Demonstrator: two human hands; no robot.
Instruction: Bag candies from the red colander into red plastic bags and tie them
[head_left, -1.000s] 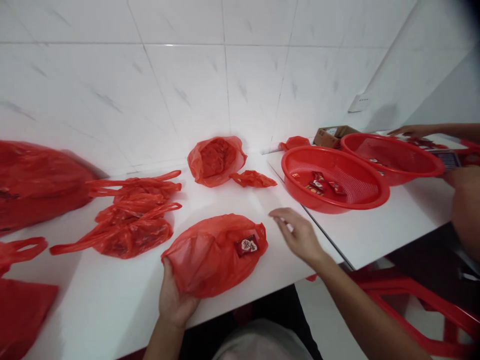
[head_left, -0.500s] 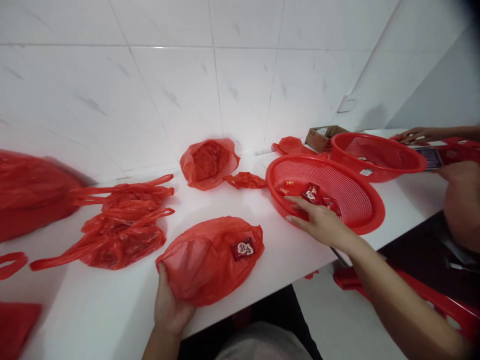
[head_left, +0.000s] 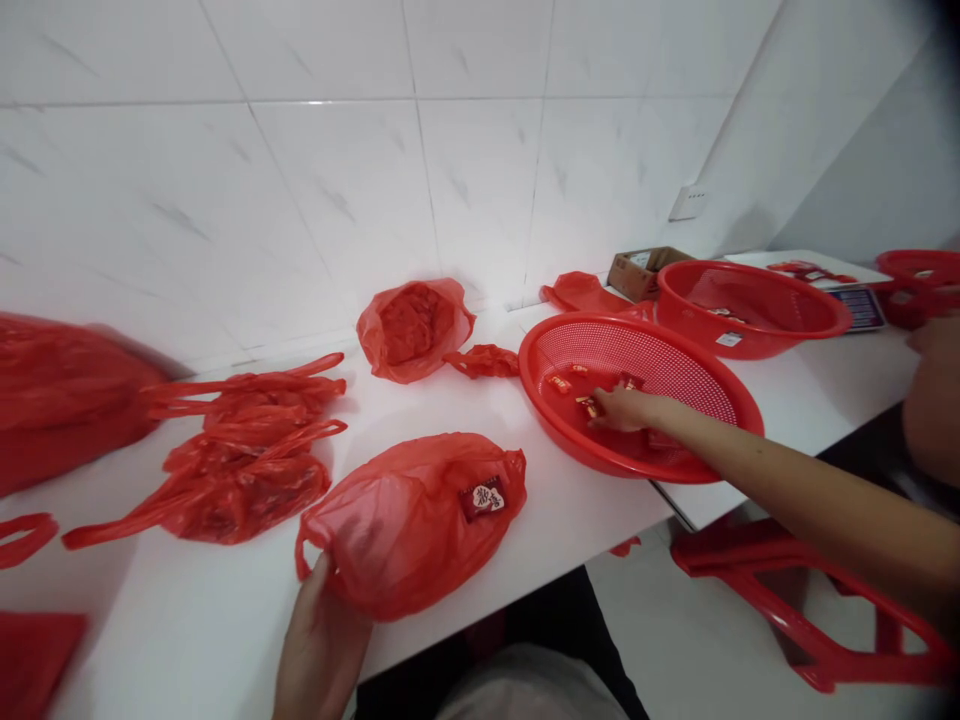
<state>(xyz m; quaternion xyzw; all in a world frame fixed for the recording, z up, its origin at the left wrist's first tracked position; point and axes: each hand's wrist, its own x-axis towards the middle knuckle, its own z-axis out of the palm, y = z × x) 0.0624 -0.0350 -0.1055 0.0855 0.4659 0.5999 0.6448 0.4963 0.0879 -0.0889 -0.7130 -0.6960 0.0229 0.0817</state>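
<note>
A puffed red plastic bag (head_left: 409, 520) lies on the white table (head_left: 570, 500) in front of me, with a wrapped candy (head_left: 481, 498) showing through its side. My left hand (head_left: 319, 640) grips the bag's near edge. My right hand (head_left: 626, 408) reaches into the nearer red mesh basket (head_left: 720, 405) and rests among several small red wrapped candies (head_left: 561, 383); whether its fingers have closed on one is unclear.
Tied red bags (head_left: 240, 450) lie at the left, an open one (head_left: 412, 325) by the tiled wall. A second red basket (head_left: 750, 305), a cardboard box (head_left: 645, 270) and another person's arm (head_left: 930, 400) are at the right. A red stool (head_left: 795, 590) stands below.
My right hand went from the table into the nearer basket and deeper among the candies. The basket slid closer to me. The other person's far hand left the back basket.
</note>
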